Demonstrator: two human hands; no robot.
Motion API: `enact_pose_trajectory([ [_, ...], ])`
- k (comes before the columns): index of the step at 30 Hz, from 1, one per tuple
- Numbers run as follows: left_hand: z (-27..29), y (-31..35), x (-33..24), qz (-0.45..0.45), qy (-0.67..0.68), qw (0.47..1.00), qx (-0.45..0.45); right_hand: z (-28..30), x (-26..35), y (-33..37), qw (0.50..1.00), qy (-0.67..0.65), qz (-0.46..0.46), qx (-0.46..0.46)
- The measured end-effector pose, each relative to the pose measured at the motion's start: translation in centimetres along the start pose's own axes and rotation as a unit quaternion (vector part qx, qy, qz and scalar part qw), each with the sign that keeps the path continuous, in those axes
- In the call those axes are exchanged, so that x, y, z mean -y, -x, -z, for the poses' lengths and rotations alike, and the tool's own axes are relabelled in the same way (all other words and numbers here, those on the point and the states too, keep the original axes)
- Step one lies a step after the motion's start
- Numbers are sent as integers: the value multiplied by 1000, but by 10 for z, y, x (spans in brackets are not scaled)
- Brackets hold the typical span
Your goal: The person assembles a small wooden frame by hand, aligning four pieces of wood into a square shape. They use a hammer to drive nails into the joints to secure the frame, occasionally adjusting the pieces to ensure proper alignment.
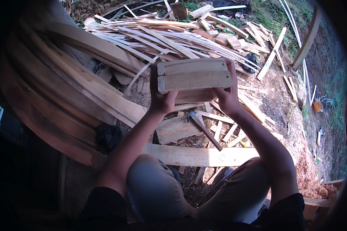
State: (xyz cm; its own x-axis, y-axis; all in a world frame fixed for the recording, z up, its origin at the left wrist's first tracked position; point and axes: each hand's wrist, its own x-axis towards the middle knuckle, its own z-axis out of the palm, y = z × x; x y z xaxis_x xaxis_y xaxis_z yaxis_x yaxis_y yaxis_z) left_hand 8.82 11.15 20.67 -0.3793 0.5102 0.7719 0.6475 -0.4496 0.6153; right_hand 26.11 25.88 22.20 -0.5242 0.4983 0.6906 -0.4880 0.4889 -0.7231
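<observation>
A box-like block of nailed wooden boards [196, 79] is held up in front of me, above the ground. My left hand [162, 98] grips its left end, the thumb against the near lower edge. On its right end my right hand [228, 96] is closed the same way, fingers reaching up the side. Nail heads show at the block's right end; its underside is mostly hidden. Below it a claw hammer [204, 129] lies with its head on a flat piece of wood [175, 129], touched by neither hand.
A pale plank [196, 155] lies across in front of my knees. Long thick boards [85, 90] are stacked at the left. Beyond the block spreads a heap of thin wood strips [173, 36]. An orange container [317, 106] sits on the ground far right.
</observation>
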Motion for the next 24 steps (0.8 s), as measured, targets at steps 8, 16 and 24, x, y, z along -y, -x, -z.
enact_pose_trajectory([
  [8,12,-21,-39,-154,-103,983,18,6,11,1,976,119,181,-2],
  [16,9,-20,-51,-119,-74,988,62,9,20,-1,981,92,173,6],
  [24,-8,-21,-59,107,141,984,-19,16,43,-18,962,192,194,29],
])
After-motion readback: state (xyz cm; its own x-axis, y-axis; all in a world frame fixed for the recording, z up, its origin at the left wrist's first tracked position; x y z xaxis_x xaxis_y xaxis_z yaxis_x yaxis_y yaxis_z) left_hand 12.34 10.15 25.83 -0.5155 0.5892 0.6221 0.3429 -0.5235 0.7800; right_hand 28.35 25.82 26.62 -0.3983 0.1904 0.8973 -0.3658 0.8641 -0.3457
